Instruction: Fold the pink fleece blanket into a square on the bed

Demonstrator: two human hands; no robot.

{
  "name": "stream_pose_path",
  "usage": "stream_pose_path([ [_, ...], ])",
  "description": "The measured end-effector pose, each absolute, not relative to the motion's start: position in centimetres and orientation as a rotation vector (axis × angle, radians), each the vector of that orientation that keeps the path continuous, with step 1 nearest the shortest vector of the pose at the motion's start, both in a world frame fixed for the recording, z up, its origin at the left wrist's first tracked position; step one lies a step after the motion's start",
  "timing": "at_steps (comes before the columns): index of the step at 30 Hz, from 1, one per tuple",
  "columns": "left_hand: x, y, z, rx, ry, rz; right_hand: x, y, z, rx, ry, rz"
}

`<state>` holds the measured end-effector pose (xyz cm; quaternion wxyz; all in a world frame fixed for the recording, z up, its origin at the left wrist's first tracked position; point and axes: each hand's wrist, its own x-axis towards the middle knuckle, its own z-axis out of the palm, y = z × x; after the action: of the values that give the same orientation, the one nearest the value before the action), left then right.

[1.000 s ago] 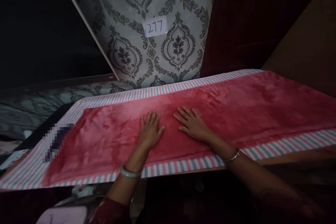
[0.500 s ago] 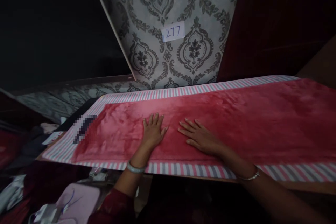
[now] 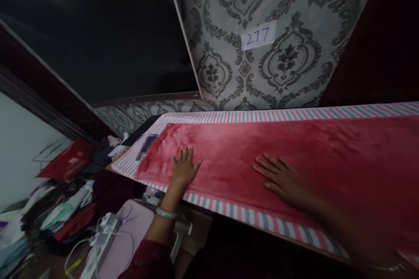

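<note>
A plush red cloth lies spread along a striped pink, grey and white cover on a long table. My left hand rests flat on the cloth toward its left end, fingers apart. Farther right, my right hand also lies palm down on the cloth, its fingers stretched out to the left. Neither hand holds anything. Faint smears and folds show in the pile around both hands. The cloth runs out of view on the right.
A blurred-out dark object lies at the cover's left end. Behind hangs a large dark screen beside patterned wallpaper bearing a paper marked 277. Lower left are a power strip, a pink stool-like seat and heaped clothes.
The view has turned left. My hands are farther apart on the cloth: the left one is nearer its left end, the right one farther right. Both stay flat.
</note>
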<state>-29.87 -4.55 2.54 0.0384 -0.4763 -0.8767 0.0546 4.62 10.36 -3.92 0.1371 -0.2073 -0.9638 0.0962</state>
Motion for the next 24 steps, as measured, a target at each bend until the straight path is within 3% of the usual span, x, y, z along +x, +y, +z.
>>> stream_pose_path([
  [16, -36.3, -13.6, 1.3, -1.017, -2.659, -0.231, 5.0, 11.7, -7.6, -0.577, -2.748, 0.190],
  [24, -38.5, -16.4, -0.1, -0.337, -2.543, -0.787, 5.1, 11.7, -7.8, -0.596, -2.749, 0.179],
])
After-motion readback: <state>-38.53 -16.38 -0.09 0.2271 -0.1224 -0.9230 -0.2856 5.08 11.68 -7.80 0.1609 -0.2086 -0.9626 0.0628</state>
